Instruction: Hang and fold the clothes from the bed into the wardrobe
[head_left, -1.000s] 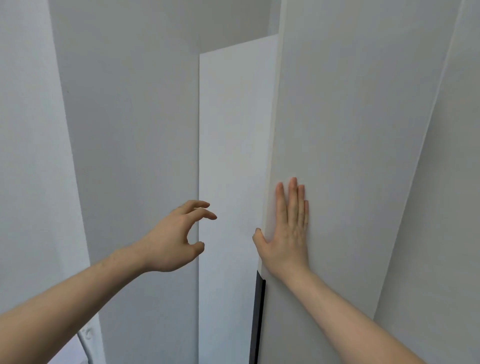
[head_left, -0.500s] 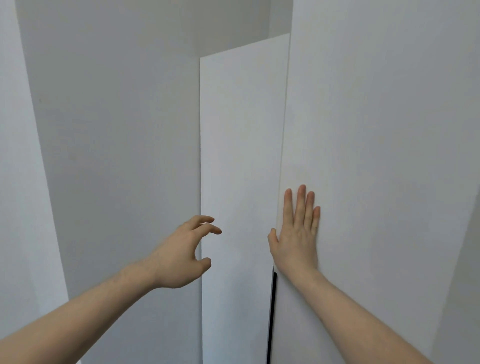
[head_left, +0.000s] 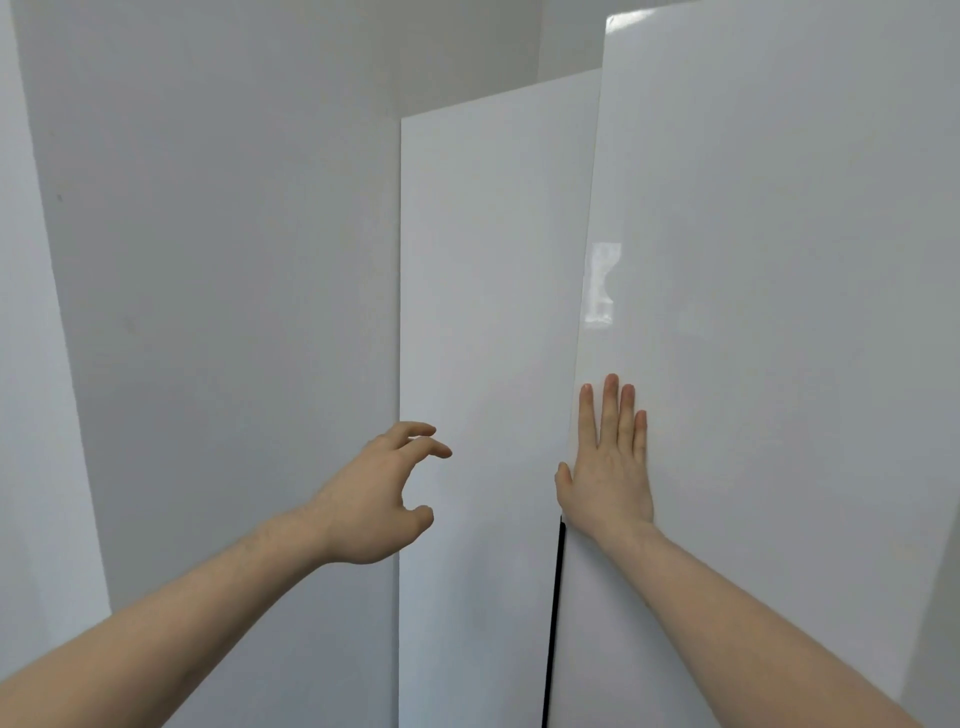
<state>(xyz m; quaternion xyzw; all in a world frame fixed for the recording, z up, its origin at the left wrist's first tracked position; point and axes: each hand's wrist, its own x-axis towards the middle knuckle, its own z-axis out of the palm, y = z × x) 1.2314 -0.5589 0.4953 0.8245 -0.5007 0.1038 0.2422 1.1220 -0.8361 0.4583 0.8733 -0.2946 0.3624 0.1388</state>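
Right of centre, around 3 o'clock in the head view, the wardrobe's glossy white door (head_left: 779, 312) is filling most of that side, standing upright with a faint bright reflection showing on it near its left edge. The right hand (head_left: 610, 475) is lying flat against that door, down around 5 o'clock, fingers straight and close together pointing up, thumb sitting just at the door's left edge, so it's pressing on the panel and not gripping anything. A thin dark gap (head_left: 553, 623) is showing below the thumb, running down along that same edge.

Just left of that, dead centre, a second white door panel (head_left: 493, 338) is standing upright too, set further back, with its top edge slanting up to the right. The left hand (head_left: 376, 501) is hovering in front of this panel's left edge at about 7 o'clock, fingers curled like a loose claw with the thumb apart from them, holding nothing and, as far as I can tell, not touching the panel. Both forearms are bare and coming in from the bottom corners.

Further out at 9 o'clock, a plain grey-white wall (head_left: 208, 260) is taking up the left half. No clothes or bed are showing anywhere, only the wardrobe doors.
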